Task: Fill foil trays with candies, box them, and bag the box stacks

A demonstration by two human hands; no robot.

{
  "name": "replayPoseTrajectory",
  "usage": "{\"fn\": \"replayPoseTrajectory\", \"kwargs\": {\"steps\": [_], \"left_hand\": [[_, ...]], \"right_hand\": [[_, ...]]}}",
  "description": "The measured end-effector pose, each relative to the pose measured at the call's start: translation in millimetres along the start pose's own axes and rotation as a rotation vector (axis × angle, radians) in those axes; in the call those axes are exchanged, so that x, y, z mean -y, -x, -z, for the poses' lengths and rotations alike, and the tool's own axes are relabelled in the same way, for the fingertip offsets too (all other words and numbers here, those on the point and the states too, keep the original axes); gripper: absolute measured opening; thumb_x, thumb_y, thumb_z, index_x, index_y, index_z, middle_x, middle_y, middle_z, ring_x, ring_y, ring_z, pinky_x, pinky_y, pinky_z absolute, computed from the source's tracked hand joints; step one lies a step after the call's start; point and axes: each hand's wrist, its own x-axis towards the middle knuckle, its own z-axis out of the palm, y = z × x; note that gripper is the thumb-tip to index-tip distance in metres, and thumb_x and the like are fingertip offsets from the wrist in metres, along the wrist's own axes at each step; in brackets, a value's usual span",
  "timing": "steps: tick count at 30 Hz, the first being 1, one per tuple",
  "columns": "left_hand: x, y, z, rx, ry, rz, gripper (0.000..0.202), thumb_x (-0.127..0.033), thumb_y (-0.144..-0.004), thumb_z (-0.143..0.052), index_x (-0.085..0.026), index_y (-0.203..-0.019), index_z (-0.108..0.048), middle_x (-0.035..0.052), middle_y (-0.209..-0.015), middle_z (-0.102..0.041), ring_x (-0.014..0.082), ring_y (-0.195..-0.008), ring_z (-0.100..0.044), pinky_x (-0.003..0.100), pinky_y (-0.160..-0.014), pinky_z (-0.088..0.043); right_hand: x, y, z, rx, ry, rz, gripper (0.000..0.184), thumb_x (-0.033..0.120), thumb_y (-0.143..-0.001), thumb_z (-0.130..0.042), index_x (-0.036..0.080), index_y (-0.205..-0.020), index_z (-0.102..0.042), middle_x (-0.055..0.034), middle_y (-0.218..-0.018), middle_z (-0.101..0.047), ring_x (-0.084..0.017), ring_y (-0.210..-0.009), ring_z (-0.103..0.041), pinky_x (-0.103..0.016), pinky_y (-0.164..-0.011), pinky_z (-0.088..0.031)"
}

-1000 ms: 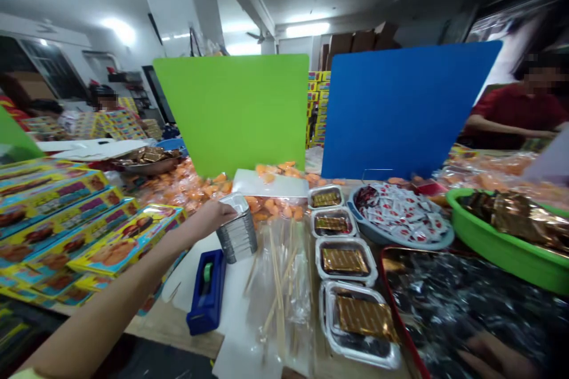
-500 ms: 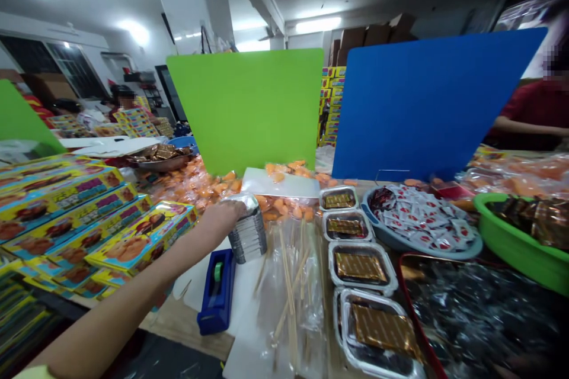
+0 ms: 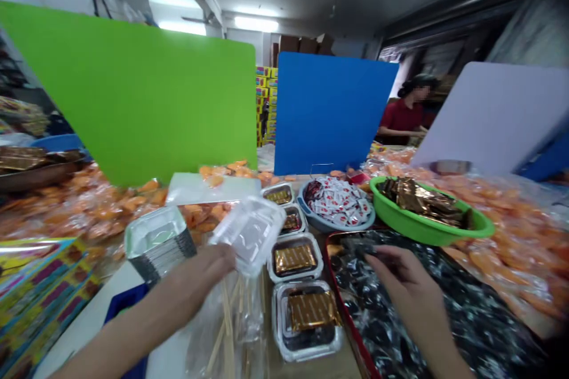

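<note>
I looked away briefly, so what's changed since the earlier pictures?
The left hand let go of the stack of silvery rectangular trays and moved right, holding a clear plastic tray. The right hand now shows clearly at the glossy dark plastic-wrapped packets. The view swung right; the stack and a row of four clear plastic trays stayed put.

Left of the sticks (image 3: 228,325) stands a stack of containers (image 3: 155,237); to their right runs a row of tubs (image 3: 296,278). A bowl (image 3: 336,227) of sachets (image 3: 344,201) sits behind the big tray (image 3: 357,334).
</note>
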Motion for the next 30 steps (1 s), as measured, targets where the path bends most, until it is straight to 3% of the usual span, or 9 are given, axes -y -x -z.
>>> {"fn": "replayPoseTrajectory", "kwargs": {"steps": [3,6,10,12,15,18,23,26,30], "left_hand": [[-20.3,-35.7,-38.1,0.16,0.11,-0.142,0.031,-0.007,-0.088,-0.036,-0.023,-0.112,-0.048,0.0061,-0.107,-0.059,0.0174,-0.098,-0.055,0.027,-0.083,-0.045],[-30.9,-59.6,-52.2,0.223,0.112,-0.17,0.021,-0.01,-0.089,-0.041,-0.022,-0.102,-0.053,0.0045,-0.096,-0.059,0.0171,-0.086,-0.054,0.026,-0.075,-0.045],[-23.8,-68.4,-53.8,0.301,0.223,-0.204,0.023,-0.009,-0.091,-0.036,-0.023,-0.096,-0.055,0.0023,-0.103,-0.059,0.0156,-0.093,-0.053,0.025,-0.08,-0.043],[-16.2,-69.2,-54.4,0.303,0.245,-0.206,0.021,-0.011,-0.092,-0.037,-0.023,-0.094,-0.054,0.0015,-0.1,-0.058,0.0145,-0.091,-0.053,0.023,-0.077,-0.043],[-5.9,-71.1,-54.7,0.281,0.24,-0.223,0.021,-0.01,-0.092,-0.036,-0.022,-0.09,-0.053,0.0009,-0.093,-0.057,0.013,-0.086,-0.052,0.021,-0.072,-0.042],[1.8,-73.9,-53.0,0.264,0.235,-0.226,0.022,-0.007,-0.091,-0.035,-0.02,-0.084,-0.051,0.001,-0.094,-0.057,0.0123,-0.084,-0.051,0.021,-0.071,-0.04],[13.4,-77.1,-51.1,0.258,0.244,-0.209,0.021,-0.004,-0.09,-0.037,-0.02,-0.081,-0.049,0.0008,-0.093,-0.056,0.0113,-0.081,-0.051,0.019,-0.07,-0.04],[17.6,-79.5,-50.3,0.238,0.306,-0.207,0.022,-0.006,-0.089,-0.037,-0.02,-0.081,-0.052,0.0014,-0.092,-0.058,0.012,-0.08,-0.052,0.019,-0.069,-0.042],[19.2,-82.5,-52.7,0.199,0.351,-0.168,0.024,-0.01,-0.09,-0.037,-0.023,-0.086,-0.057,0.0013,-0.089,-0.06,0.0135,-0.079,-0.054,0.02,-0.068,-0.044]], "right_hand": [[38.8,-6.2,-23.6,0.192,-0.146,0.178,0.022,0.042,-0.079,-0.058,0.023,-0.088,-0.062,-0.0025,-0.08,-0.065,-0.016,-0.069,-0.059,-0.026,-0.062,-0.047],[52.8,-15.3,-42.7,0.41,-0.195,0.334,0.017,0.037,-0.078,-0.061,0.022,-0.087,-0.065,-0.0012,-0.078,-0.065,-0.015,-0.07,-0.059,-0.027,-0.066,-0.046],[38.3,-43.0,-59.5,0.577,-0.344,0.222,0.023,0.038,-0.081,-0.057,0.021,-0.095,-0.064,-0.0026,-0.086,-0.068,-0.015,-0.074,-0.061,-0.028,-0.067,-0.047],[22.5,-67.2,-69.7,0.569,-0.259,0.163,0.028,0.038,-0.086,-0.048,0.021,-0.104,-0.06,-0.0038,-0.092,-0.068,-0.014,-0.074,-0.062,-0.028,-0.066,-0.048],[-5.4,-112.8,-92.9,0.446,0.318,0.238,0.031,0.03,-0.091,-0.037,0.02,-0.109,-0.059,-0.0067,-0.105,-0.067,-0.016,-0.09,-0.06,-0.029,-0.079,-0.045],[-32.5,-151.6,-121.4,0.432,0.64,0.275,0.031,0.015,-0.084,-0.045,0.017,-0.11,-0.061,-0.0121,-0.108,-0.066,-0.024,-0.106,-0.053,-0.038,-0.088,-0.037],[-59.8,-171.8,-147.7,0.494,0.808,0.317,0.039,0.009,-0.081,-0.043,0.018,-0.116,-0.058,-0.0143,-0.098,-0.068,-0.026,-0.105,-0.053,-0.04,-0.089,-0.03],[-62.2,-175.6,-145.8,0.423,0.878,0.293,0.035,0.016,-0.088,-0.036,0.018,-0.115,-0.058,-0.014,-0.102,-0.067,-0.027,-0.107,-0.053,-0.04,-0.088,-0.029],[-55.3,-192.0,-147.7,0.319,0.954,0.229,0.041,0.02,-0.094,-0.021,0.015,-0.126,-0.046,-0.0162,-0.11,-0.063,-0.026,-0.104,-0.055,-0.037,-0.083,-0.033]]}}
